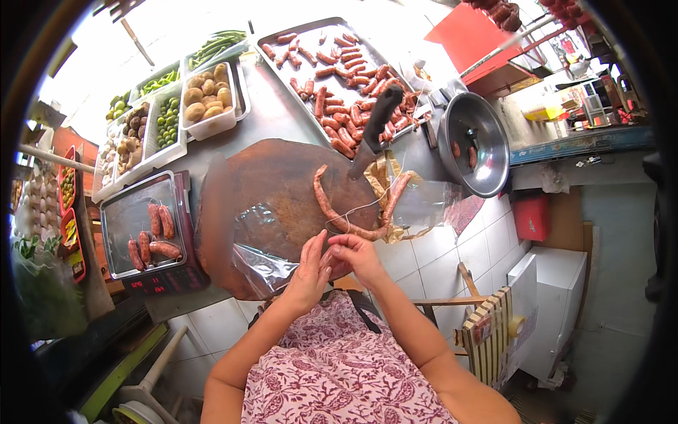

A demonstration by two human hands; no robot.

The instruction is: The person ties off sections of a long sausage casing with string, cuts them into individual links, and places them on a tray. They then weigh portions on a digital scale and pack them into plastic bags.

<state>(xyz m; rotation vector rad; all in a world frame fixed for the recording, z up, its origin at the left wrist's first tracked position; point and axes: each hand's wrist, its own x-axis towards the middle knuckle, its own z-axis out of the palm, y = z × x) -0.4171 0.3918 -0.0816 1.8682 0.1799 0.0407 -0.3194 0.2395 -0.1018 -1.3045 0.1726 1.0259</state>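
A long, uncut sausage (325, 203) lies in a curve over the near right edge of a round wooden chopping board (275, 169). A thin white string (361, 207) crosses it and runs down toward my fingertips. My left hand (309, 267) and my right hand (359, 258) meet just below the sausage, at the board's near edge. The left fingers are straight and pressed together, with the string at their tips. My right thumb and forefinger pinch close beside them. A black-handled knife (381, 116) stands tilted at the board's far right edge. Clear plastic (261, 267) lies by my left hand.
A metal tray (311, 42) full of sausages is beyond the board. A steel bowl (487, 145) stands right of it. At left, a scale (159, 281) carries a clear tray with several sausages. White crates (212, 127) hold potatoes, limes and peppers. Brown paper (381, 173) lies under the sausage's right end.
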